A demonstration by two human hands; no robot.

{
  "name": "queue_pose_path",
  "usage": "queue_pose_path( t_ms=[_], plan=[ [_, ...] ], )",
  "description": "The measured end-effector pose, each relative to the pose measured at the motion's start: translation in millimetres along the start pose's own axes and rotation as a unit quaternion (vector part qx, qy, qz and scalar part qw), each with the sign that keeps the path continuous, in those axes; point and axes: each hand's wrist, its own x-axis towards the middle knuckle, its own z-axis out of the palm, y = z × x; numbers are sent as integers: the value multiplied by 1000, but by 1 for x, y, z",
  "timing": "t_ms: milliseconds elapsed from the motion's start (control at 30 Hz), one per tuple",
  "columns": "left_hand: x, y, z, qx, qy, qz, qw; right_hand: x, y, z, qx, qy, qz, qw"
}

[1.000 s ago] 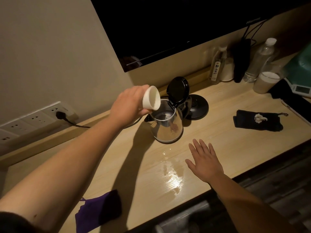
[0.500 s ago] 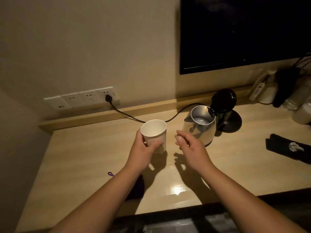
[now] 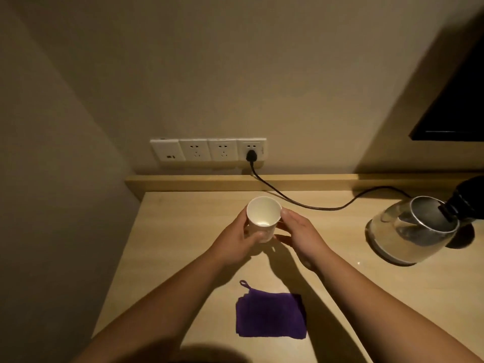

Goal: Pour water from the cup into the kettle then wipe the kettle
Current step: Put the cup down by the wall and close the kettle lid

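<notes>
A white paper cup (image 3: 263, 217) stands upright near the middle of the wooden table (image 3: 188, 247), its inside looking empty. My left hand (image 3: 235, 241) grips its left side, thumb across the front. My right hand (image 3: 301, 234) touches the cup's right side with fairly straight fingers. The steel kettle (image 3: 411, 231) sits at the right with its black lid (image 3: 468, 197) flipped open, well apart from both hands. A folded purple cloth (image 3: 271, 315) lies flat near the table's front, below the hands.
A black power cord (image 3: 301, 204) runs from a wall socket strip (image 3: 209, 150) along the back of the table toward the kettle. A raised wooden ledge (image 3: 288, 182) lines the wall. A dark screen (image 3: 455, 111) hangs at upper right. The table's left edge meets a wall.
The cup went from tilted over the kettle to upright and is now further left of the kettle. My right hand has come up against its side. The view has swung left.
</notes>
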Motion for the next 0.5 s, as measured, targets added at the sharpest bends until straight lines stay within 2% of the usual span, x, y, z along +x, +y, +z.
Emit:
queue_pose_path(
  t_ms=[200, 500],
  plan=[
    [63, -41, -41, -17, 7, -16, 1000, 55, 9, 40, 27, 40, 30, 998],
    [152, -76, -40, 101, 24, 22, 994, 129, 21, 44, 148, 90, 77, 982]
  ],
)
